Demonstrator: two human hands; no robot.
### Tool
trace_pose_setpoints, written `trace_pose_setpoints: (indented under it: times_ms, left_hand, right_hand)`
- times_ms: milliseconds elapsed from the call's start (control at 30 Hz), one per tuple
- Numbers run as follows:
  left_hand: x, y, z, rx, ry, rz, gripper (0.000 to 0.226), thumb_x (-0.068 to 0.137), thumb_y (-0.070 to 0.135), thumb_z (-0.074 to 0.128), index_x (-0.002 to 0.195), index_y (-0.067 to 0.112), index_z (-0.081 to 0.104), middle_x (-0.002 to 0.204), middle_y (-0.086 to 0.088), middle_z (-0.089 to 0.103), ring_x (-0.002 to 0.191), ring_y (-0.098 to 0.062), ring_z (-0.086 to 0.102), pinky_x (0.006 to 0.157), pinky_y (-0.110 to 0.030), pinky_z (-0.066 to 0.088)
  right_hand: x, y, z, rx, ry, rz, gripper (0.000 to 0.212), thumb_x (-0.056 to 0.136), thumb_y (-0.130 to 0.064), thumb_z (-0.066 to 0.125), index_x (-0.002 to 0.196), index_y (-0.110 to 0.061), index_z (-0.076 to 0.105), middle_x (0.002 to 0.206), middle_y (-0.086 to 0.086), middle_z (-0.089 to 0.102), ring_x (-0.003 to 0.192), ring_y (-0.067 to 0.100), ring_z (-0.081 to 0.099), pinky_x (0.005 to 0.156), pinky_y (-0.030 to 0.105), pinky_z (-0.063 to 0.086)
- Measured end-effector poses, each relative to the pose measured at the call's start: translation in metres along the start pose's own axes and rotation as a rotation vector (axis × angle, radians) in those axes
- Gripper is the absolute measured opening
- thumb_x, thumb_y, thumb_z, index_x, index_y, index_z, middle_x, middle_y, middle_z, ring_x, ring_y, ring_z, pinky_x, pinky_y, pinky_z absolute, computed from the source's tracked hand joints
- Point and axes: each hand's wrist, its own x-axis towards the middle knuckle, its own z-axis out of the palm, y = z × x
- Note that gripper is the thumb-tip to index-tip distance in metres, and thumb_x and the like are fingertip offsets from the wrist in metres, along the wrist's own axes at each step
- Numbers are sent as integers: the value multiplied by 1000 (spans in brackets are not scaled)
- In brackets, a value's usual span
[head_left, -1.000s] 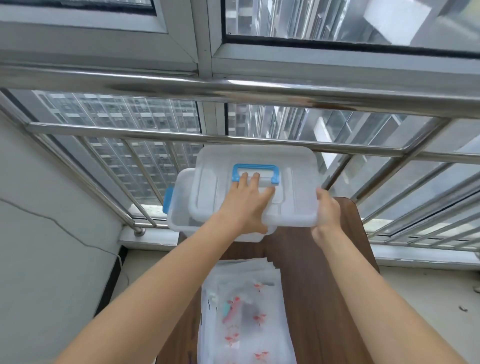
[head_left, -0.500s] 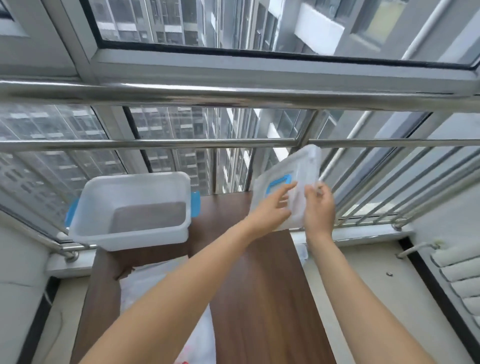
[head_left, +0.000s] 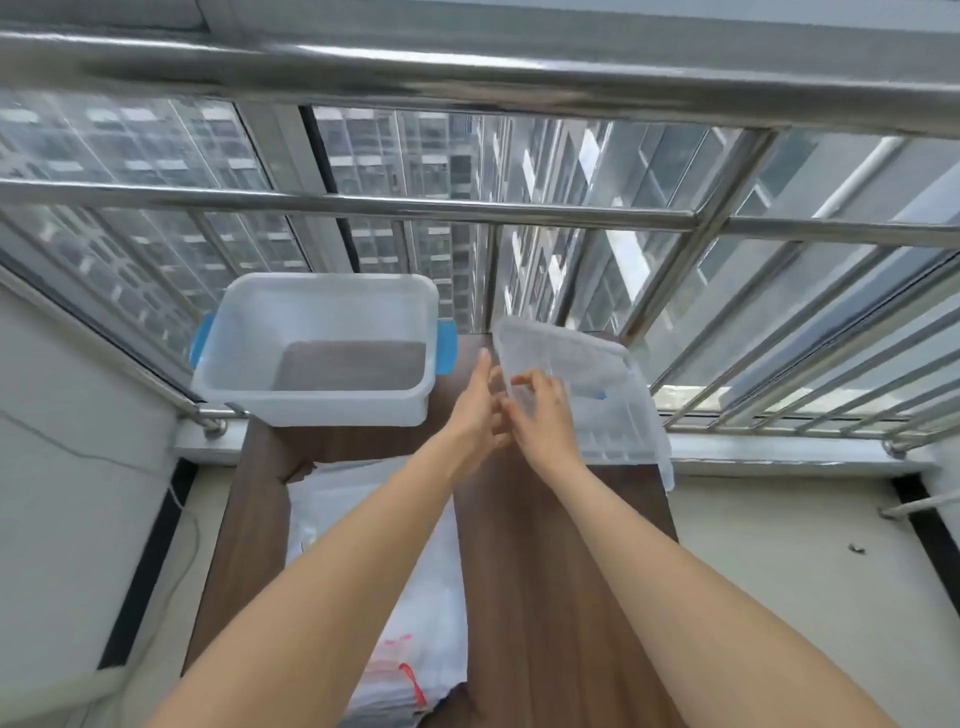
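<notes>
Right hand (head_left: 540, 415) grasps one lid (head_left: 602, 395); left hand (head_left: 475, 410), fingers straight, lies beside it. One open box (head_left: 322, 312) and one bag stack (head_left: 337, 504) occupy the table (head_left: 524, 597); railing (head_left: 467, 208) stands behind.

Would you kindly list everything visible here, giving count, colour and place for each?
storage box: one, translucent white with blue latches, far left of the table, lid off.
lid: one, clear with a blue handle, tilted over the table's far right.
table: one, dark brown wood, against the railing.
plastic bags: a stack, count unclear, clear with red print, near left of the table.
railing: one, silver steel, before the window.
left hand: one, fingers straight, beside the lid's near corner; contact unclear.
right hand: one, grips the lid's near-left edge.
</notes>
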Motion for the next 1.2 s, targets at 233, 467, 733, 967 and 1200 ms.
trace_pose_setpoints:
  times_ms: [233,467,733,967,1200]
  left_hand:
    - [2,-34,-64,574,59,121,37,98,21,42,134,15,49,132,6,53,117,-11,52,89,-21,42]
    - [-42,-60,-131,914,257,381,29,93,12,46,115,12,64,116,-5,67,107,-20,62,94,-25,43]
    - [-89,-112,-177,938,185,452,20,95,12,46,100,7,64,95,-11,70,81,-22,67,69,-19,50]
    - [-96,-155,-193,1024,199,530,27,92,25,57,114,9,61,112,-4,64,105,-16,60,87,-28,46]
    - [-160,-188,-222,1137,261,480,36,80,42,70,110,21,65,110,10,61,107,-7,56,84,-20,39]
  right_hand:
    - [2,38,56,-53,-151,53,38,96,-15,47,133,-7,44,136,13,47,129,24,42,103,28,30]
    - [-62,33,85,75,-193,-46,34,92,-7,48,126,-10,52,122,6,59,113,15,54,93,17,39]
    - [-123,38,103,43,-419,-229,29,88,-23,61,116,-23,59,102,-1,69,95,10,65,91,29,49]
    - [-150,60,124,24,-588,-290,38,84,-36,66,116,-20,54,105,1,69,98,10,64,92,30,48]
    - [-189,58,112,-254,-531,-486,23,79,-25,72,99,-15,69,96,-3,68,90,11,60,74,18,42]
